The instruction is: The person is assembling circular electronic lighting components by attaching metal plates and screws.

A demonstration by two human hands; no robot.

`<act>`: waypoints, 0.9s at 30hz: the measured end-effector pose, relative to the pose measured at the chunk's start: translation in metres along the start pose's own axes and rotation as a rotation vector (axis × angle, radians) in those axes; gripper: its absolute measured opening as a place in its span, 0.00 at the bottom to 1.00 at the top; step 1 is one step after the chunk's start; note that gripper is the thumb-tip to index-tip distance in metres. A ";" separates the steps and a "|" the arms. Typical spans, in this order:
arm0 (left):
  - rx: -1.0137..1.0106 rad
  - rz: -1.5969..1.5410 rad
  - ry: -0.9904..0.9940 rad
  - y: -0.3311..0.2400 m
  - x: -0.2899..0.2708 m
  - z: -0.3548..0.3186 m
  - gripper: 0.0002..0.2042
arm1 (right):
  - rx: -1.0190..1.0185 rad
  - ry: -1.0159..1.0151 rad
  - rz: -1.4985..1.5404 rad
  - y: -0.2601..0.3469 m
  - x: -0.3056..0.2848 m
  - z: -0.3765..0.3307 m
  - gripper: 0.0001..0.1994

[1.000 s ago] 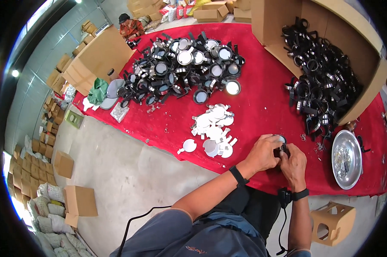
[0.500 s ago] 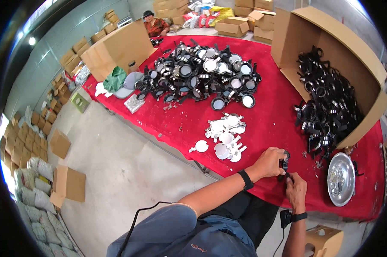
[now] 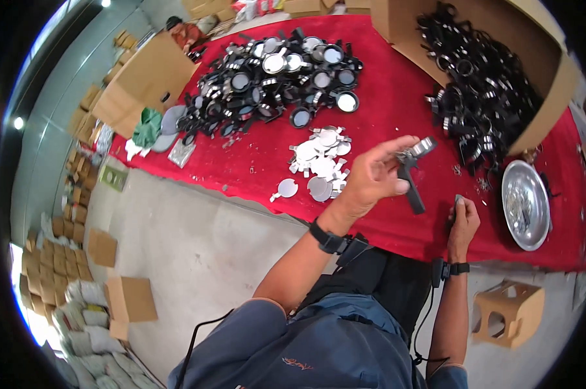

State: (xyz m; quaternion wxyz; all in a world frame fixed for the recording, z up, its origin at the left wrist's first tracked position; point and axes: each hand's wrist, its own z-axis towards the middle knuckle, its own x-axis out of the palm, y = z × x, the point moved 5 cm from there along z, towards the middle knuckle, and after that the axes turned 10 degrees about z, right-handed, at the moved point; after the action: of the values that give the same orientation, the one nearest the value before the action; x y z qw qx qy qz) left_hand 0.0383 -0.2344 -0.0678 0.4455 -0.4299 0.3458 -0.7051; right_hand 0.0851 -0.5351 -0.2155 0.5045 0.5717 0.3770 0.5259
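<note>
Raised over the red-covered table, my left hand (image 3: 369, 180) pinches a black-handled metal ring (image 3: 412, 185), its ring at the top and its black handle slanting down. Lower and to the right, my right hand (image 3: 463, 225) is closed near the table's front edge, thumb pressed on the fingers; what it may hold is hidden. Left of my left hand lies a pile of pale round discs with tabs (image 3: 321, 163), and one disc (image 3: 287, 188) sits apart. Behind them is a big heap of black-handled rings fitted with discs (image 3: 257, 97).
An oval metal bowl (image 3: 544, 217) with small parts stands at the right. Beyond it, a tipped cardboard box (image 3: 555, 107) spills black-handled rings (image 3: 481, 91). A large carton (image 3: 144, 81) and a green bag (image 3: 148, 128) occupy the far left. Another person (image 3: 184, 34) is at the far edge.
My hands, together on the black-handled ring before, are now apart. The left has lifted it up and away; the right stays low, now closed near the edge. The view has shifted.
</note>
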 end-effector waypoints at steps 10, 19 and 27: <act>0.014 -0.333 0.009 -0.021 -0.005 -0.005 0.48 | -0.019 0.037 -0.090 -0.003 0.004 -0.008 0.10; -0.171 0.841 -0.217 0.009 -0.131 -0.021 0.39 | -0.074 0.058 -0.135 -0.005 0.000 -0.008 0.10; 0.079 1.517 -0.880 -0.177 -0.268 0.113 0.46 | -0.092 0.035 -0.167 -0.005 0.008 -0.011 0.11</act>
State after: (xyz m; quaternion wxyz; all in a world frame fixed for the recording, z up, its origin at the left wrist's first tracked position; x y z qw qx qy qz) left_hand 0.1459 0.0661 0.0505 0.9016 -0.3011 0.3105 -0.0007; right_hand 0.0760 -0.5248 -0.2196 0.5656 0.5050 0.4077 0.5088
